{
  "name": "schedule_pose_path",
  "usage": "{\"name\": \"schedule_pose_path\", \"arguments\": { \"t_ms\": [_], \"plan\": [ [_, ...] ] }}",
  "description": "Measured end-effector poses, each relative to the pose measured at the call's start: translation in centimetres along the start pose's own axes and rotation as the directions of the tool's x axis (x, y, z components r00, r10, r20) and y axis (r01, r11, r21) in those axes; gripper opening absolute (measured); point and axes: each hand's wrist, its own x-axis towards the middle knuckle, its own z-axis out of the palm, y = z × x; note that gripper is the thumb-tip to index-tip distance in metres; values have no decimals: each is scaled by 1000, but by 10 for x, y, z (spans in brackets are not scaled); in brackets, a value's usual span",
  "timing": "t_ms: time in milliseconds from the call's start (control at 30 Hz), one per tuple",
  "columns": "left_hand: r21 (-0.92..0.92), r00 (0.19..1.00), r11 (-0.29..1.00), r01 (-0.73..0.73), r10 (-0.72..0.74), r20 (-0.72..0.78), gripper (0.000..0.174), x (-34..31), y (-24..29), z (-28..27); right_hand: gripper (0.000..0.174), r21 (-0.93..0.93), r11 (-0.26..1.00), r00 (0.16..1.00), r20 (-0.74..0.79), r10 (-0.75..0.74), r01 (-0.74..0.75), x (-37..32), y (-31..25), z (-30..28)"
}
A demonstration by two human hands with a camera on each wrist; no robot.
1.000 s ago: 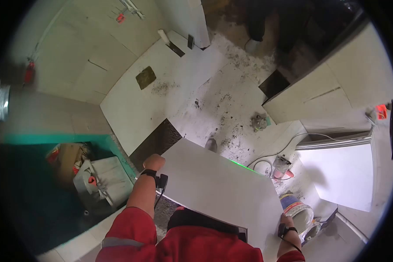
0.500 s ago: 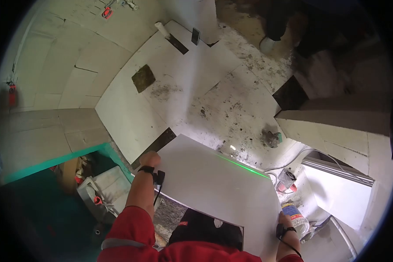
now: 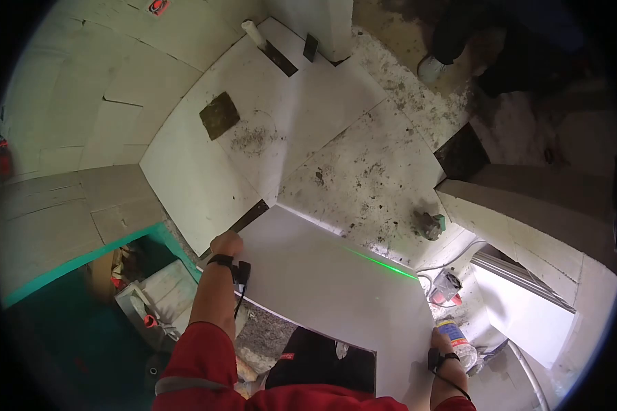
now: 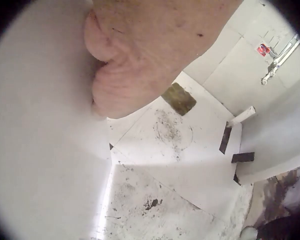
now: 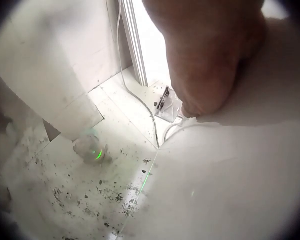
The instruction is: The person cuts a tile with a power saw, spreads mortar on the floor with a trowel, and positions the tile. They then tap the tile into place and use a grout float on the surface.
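slab (image 3: 336, 274) between my grips
left grip (image 3: 226, 243) holds its ten-o'clock edge, right grip (image 3: 441, 340) its four-o'clock edge.

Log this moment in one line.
Left hand: grips white tile, left end | Right hand: grips tile, right end | Green line: near tile's far edge

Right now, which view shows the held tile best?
The head view: it shows most of the held tile, with the left hand and right hand at opposite sides. The left wrist view shows only the part near the left hand; the right wrist view shows part of its surface and an edge near the right hand.
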Motion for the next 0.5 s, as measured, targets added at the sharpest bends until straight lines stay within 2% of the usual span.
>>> {"name": "schedule_pose_path", "arguments": {
  "t_ms": [33, 100, 167, 200, 267, 300, 333, 433, 500],
  "plan": [
    [-1, 1000, 1000, 0, 0, 3, 28, 1, 0, 0, 32, 0, 1000, 1000, 10, -2, 2, 0, -5, -7],
    [-67, 996, 998, 2, -7, -87, 28, 2, -1, 2, 32, 7, 1000, 1000, -14, -5, 5, -16, -30, -36],
    [-53, 999, 998, 18, -20, -33, 29, 7, 3, -5, 31, 6, 1000, 999, -33, -7, 7, -17, -32, -40],
    [-32, 999, 999, 33, -33, 17, 29, 8, 4, -7, 32, -15, 999, 999, -11, -40, 40, -6, -15, -23],
    [-51, 999, 998, 32, -33, -12, 29, 4, 3, -5, 32, -36, 997, 997, 16, -72, 73, -11, -20, -29],
    [-69, 998, 997, 29, -33, -52, 29, 3, 3, -5, 32, -18, 1000, 999, 35, -24, 24, -25, -48, -58],
    [-70, 998, 997, 28, -32, -53, 29, 3, 2, -3, 32, -10, 1000, 999, 44, 1, -1, -28, -55, -64],
    [-104, 996, 995, 1, -10, -87, 30, 3, -2, 2, 32, -41, 999, 999, 42, 2, -1, -30, -57, -63],
    [-3, 993, 996, -91, 90, -73, 31, 0, -5, 5, 35, -28, 1000, 998, 56, 16, -15, -40, -68, -75]
  ]
}}
